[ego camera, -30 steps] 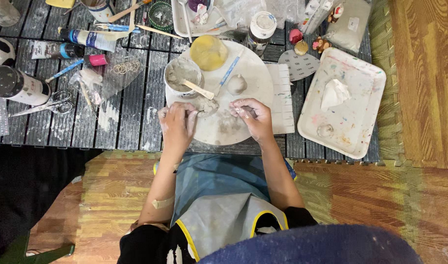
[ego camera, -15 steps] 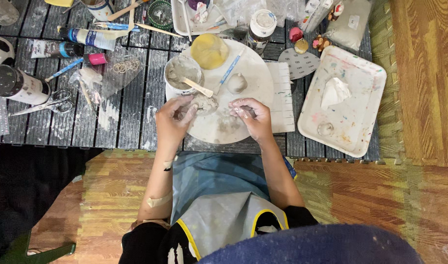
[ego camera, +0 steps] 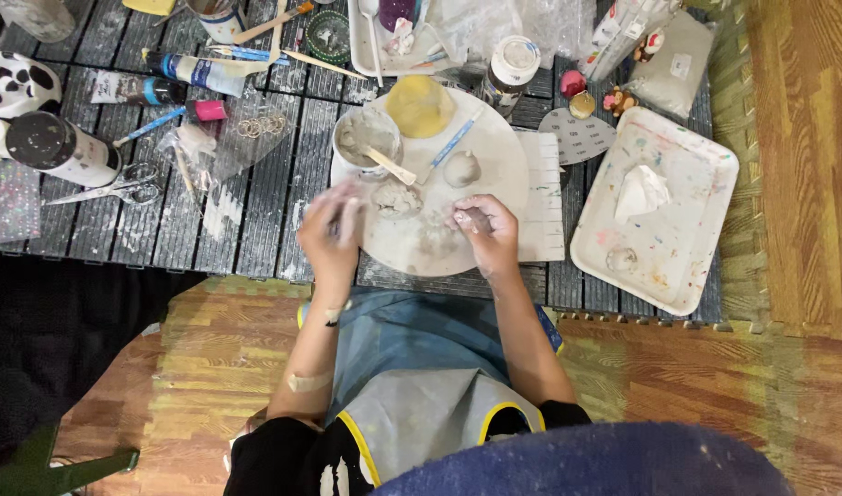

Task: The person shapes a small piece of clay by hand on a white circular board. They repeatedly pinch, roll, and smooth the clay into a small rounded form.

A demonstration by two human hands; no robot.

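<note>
My left hand (ego camera: 333, 234) is blurred at the left rim of a round white board (ego camera: 494, 147), fingers drawn together; I cannot tell whether it holds anything. A grey clay lump (ego camera: 398, 198) lies just right of it. My right hand (ego camera: 487, 231) rests on the board's lower right, fingertips pinched on a small clay piece (ego camera: 469, 219). Flattened clay (ego camera: 435, 237) lies between the hands. Further back on the board are a small rounded clay form (ego camera: 460, 170), a cup of grey slip (ego camera: 366, 138) with a wooden stick, a yellow sponge (ego camera: 421, 106) and a blue tool (ego camera: 454, 142).
A paint-stained white tray (ego camera: 687, 266) with a crumpled tissue sits at the right. Scissors (ego camera: 118, 189), a black-lidded jar (ego camera: 58, 147), a paint tube (ego camera: 196, 72) and brushes lie to the left on the dark slatted table (ego camera: 265, 211). A white-capped bottle (ego camera: 513, 62) stands behind the board.
My left hand has slid from the clay on the board toward the board's left rim and is in motion. My right hand has stayed in place, still pinching clay.
</note>
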